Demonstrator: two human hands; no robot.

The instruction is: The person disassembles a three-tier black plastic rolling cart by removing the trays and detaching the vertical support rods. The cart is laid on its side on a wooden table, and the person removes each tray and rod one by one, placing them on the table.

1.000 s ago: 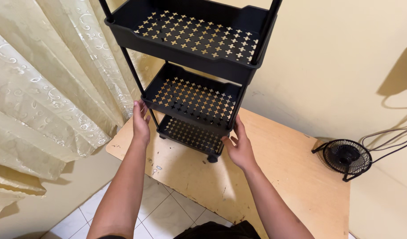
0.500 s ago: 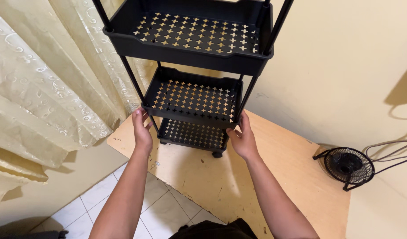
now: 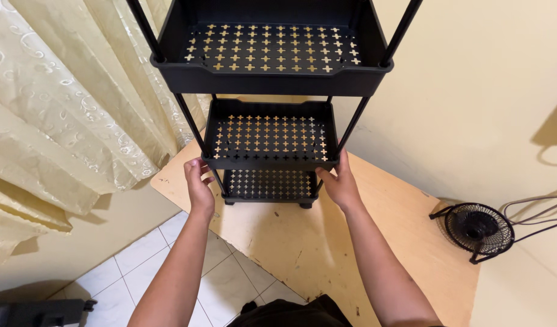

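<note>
Matt black plastic cart (image 3: 271,136), perforated trays; scuffed pale wood table (image 3: 375,242); sheer embroidered cloth curtain (image 3: 66,115).

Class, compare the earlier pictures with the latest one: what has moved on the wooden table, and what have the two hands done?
The black three-tier cart has been turned to face the camera squarely. The left hand and right hand stayed on the middle tier's two front corners, turning with it. The small black fan, curtain and wooden table stayed put.

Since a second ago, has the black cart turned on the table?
Yes. The black cart has swung from angled to square-on; its wheeled front foot moved farther from the small fan.
</note>
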